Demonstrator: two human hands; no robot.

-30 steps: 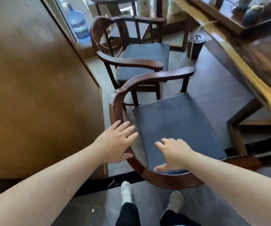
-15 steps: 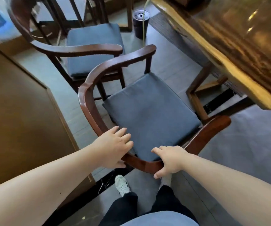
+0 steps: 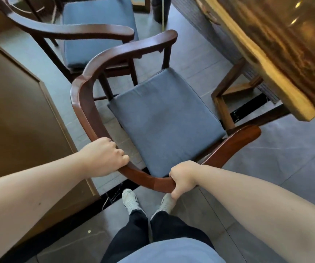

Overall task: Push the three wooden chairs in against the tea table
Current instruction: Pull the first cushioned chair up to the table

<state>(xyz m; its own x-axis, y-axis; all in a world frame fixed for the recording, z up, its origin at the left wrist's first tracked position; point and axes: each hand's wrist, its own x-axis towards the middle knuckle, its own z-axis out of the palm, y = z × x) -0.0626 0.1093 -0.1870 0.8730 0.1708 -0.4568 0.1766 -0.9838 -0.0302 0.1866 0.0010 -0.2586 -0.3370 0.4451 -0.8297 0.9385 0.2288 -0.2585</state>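
Note:
A dark wooden armchair point(image 3: 84, 103) with a blue-grey seat cushion stands right in front of me, its curved back rail toward me. My left hand point(image 3: 103, 156) grips the rail on its left side. My right hand point(image 3: 184, 177) is closed around the rail's middle, thumb underneath. The chair's right arm end lies near the tea table point(image 3: 278, 76), a thick live-edge slab at the upper right; its wooden leg stands beside the cushion. A second chair point(image 3: 88, 29) of the same kind stands beyond, at the upper left. A third chair is not in view.
A brown cabinet or wall panel point(image 3: 14, 120) runs close along the left of the chair. A black cylindrical bin point(image 3: 159, 10) stands on the grey tiled floor at the top. My feet point(image 3: 134, 203) are just behind the chair back.
Both hands went from hovering open over the chair back to closing around its rail. The view has shifted closer and more directly above the near chair.

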